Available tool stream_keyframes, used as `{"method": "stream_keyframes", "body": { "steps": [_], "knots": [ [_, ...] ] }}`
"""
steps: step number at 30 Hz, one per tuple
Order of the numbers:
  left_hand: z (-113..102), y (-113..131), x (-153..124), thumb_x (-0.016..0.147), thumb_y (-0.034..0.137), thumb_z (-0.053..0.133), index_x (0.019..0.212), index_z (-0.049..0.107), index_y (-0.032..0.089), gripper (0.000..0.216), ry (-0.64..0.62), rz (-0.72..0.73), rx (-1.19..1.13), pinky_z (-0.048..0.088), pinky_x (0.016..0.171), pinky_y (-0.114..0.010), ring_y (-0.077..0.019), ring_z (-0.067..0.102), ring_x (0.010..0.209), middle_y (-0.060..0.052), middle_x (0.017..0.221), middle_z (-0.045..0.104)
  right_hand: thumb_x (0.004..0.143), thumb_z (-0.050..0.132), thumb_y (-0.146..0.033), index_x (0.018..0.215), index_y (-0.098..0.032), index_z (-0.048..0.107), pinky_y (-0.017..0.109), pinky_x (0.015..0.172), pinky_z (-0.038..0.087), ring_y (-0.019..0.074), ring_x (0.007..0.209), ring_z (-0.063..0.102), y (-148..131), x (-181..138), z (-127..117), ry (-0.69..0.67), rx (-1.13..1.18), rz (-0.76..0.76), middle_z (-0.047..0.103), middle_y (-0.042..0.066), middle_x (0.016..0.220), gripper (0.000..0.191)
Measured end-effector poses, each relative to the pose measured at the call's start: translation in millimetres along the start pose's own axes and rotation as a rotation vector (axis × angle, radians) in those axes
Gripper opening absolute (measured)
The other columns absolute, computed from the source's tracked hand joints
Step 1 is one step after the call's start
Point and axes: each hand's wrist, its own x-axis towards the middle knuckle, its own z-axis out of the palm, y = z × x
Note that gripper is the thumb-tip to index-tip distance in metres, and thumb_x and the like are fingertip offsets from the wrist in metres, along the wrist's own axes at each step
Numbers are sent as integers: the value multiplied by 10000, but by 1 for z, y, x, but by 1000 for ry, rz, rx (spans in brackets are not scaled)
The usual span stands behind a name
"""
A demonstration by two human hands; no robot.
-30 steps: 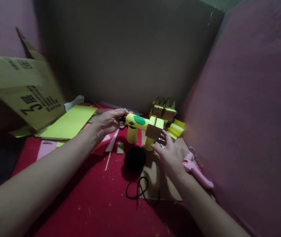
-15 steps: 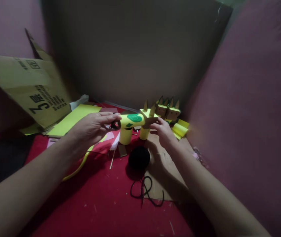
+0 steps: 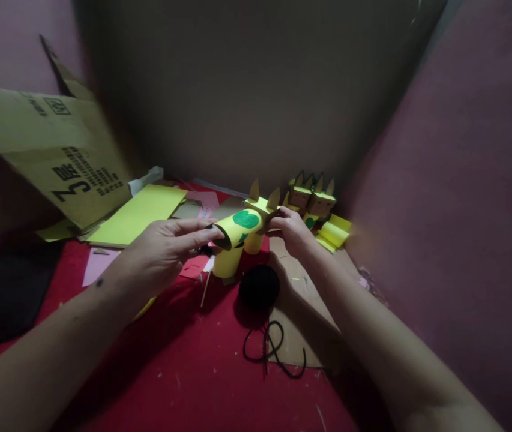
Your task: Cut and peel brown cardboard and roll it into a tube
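Between my hands is a yellow paper animal figure (image 3: 240, 225) made of tubes, with green patches on its body and a boxy head with two pointed cardboard ears. My left hand (image 3: 177, 237) pinches the open rear end of the body tube, where some black material shows. At the head, my right hand (image 3: 289, 225) grips the side of the figure, its fingertips partly hidden. Two upright yellow tubes stand below the body as legs. Just in front lies a ball of black yarn (image 3: 259, 287), its loose strand curled toward me.
Similar eared figures (image 3: 312, 198) stand behind on the right, near a curled yellow paper (image 3: 334, 233). A flat cardboard piece (image 3: 301, 312) lies on the red cloth (image 3: 192, 372). Yellow sheets (image 3: 143, 213) and a large cardboard box (image 3: 57, 156) are at left; walls enclose the back and right.
The figure has turned so its rear end swings toward me and its open tube end shows more. Both hands have stayed on it. The view has shifted slightly.
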Motion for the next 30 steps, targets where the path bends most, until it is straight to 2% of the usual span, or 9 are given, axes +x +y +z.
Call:
{"method": "stream_keyframes", "body": {
  "steps": [4,7,9,12,16,19,22,25,30],
  "knots": [
    [1,-6,3,729,324,756,872,773,206,187,-14,-7,23,481,824,-300,-206,652,875,-67,904,748,531,553,-175,811,-188,558,316,661,457,169,723,575,0,0,1,22,-32,-2,612,9,774,281],
    [-2,-10,4,700,312,774,850,776,212,180,24,-12,12,482,783,-297,-206,648,841,-63,911,742,534,581,-167,961,-185,570,334,726,460,192,826,584,-5,-17,-9,59,-69,-15,623,36,883,428],
    [-6,-12,5,702,321,771,849,777,228,174,27,0,40,471,734,-277,-187,636,801,-51,928,738,563,605,-170,1078,-182,564,362,837,458,222,969,581,-11,-42,-26,102,-192,-56,634,76,1002,516],
    [-13,-15,4,731,360,749,877,773,254,182,33,46,111,434,691,-249,-160,600,787,-33,928,731,708,600,-281,1223,-190,528,422,916,454,256,1057,584,-15,-94,-63,152,-467,-149,609,128,1188,528],
    [-13,-16,4,725,390,738,896,770,240,230,76,84,190,372,587,-248,-132,514,671,-39,889,712,791,534,-391,1321,-166,481,501,912,460,328,1103,577,0,-160,-114,434,-932,-114,580,172,1269,578],
    [-9,-14,3,689,372,742,816,772,197,219,160,81,164,368,565,-255,-123,478,618,-61,873,700,815,468,-403,1315,-88,486,541,915,453,386,1111,563,29,-191,-138,567,-1233,-62,577,217,1272,591],
    [-8,-14,7,650,352,753,759,766,171,212,216,50,73,399,561,-246,-140,521,669,-83,902,692,826,388,-254,1312,3,464,507,872,479,393,1075,583,58,-207,-148,484,-1427,50,610,255,1194,554],
    [-11,-18,14,583,306,791,734,760,161,212,214,5,-47,420,517,-230,-153,553,691,-88,923,677,805,370,-147,1350,-5,418,460,816,498,363,985,626,75,-210,-151,415,-1512,134,664,218,1018,566],
    [-14,-33,26,604,248,804,711,733,118,183,194,-49,-164,403,452,-182,-96,504,543,-36,656,609,817,345,-112,1291,-7,462,439,778,494,352,924,633,85,-202,-153,438,-1619,56,651,188,865,499]
  ]
}}
